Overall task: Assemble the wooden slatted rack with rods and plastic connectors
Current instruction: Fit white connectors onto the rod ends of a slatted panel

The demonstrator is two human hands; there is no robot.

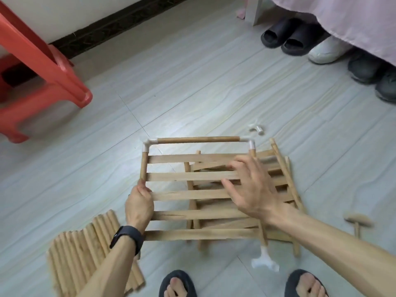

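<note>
Left hand [139, 203] curled round the side rod [143, 166]; right hand [251, 189] splayed over the slats [188, 176], holding nothing. Risk: uneven pressure could pop the upper corner connectors [149, 144].

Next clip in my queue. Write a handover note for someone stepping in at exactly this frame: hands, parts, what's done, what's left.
Left hand: grips the left side rod of the top slatted panel.
Right hand: open, fingers spread over that panel's slats.
Parts: far rod sits in white corner connectors at both ends. T connector on the right rod's near end. Loose connector on the floor beyond. Spare rods near left. More panels underneath. Mallet to the right.
Done: far end of the panel framed.
Left: near end, remaining panels and rods.
</note>
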